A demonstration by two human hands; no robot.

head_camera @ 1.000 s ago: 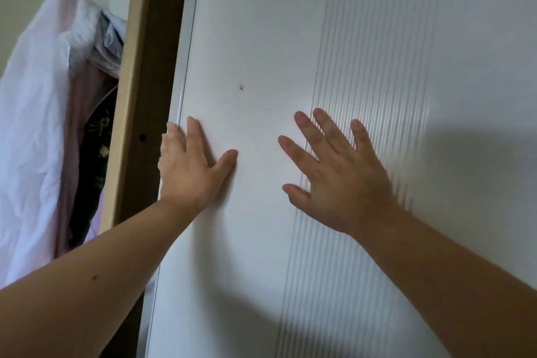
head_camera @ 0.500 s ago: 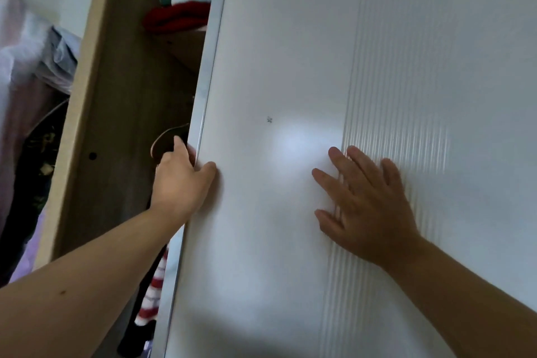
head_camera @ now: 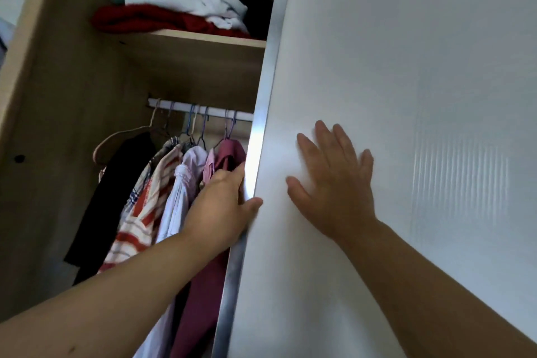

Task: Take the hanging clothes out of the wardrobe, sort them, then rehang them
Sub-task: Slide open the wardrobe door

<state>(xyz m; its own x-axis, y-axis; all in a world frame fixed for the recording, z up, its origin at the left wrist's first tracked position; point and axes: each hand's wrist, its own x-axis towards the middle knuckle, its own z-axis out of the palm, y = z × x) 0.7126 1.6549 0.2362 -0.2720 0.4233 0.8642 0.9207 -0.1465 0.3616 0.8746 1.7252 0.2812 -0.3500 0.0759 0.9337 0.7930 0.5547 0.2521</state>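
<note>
The white sliding door [head_camera: 406, 96] of the wardrobe stands partly open. My left hand [head_camera: 220, 206] grips its metal edge, fingers behind it and thumb on the front. My right hand [head_camera: 331, 183] presses flat on the door face with fingers spread. Inside, several garments hang from a white rail [head_camera: 203, 110]: a black one [head_camera: 116, 192] on a wooden hanger, a red-striped shirt [head_camera: 145, 212], a pale lilac shirt [head_camera: 180, 197] and a maroon garment [head_camera: 229, 154] nearest the door edge.
A wooden shelf [head_camera: 203, 41] above the rail holds folded clothes, red [head_camera: 151, 19], white and dark. The wardrobe's wooden side panel [head_camera: 58, 125] closes the opening on the left. The door hides the rest of the interior to the right.
The door has slid to the right under both hands, and the rail of hanging clothes and the shelf have come into view. The pink cloth at the far left has left the frame.
</note>
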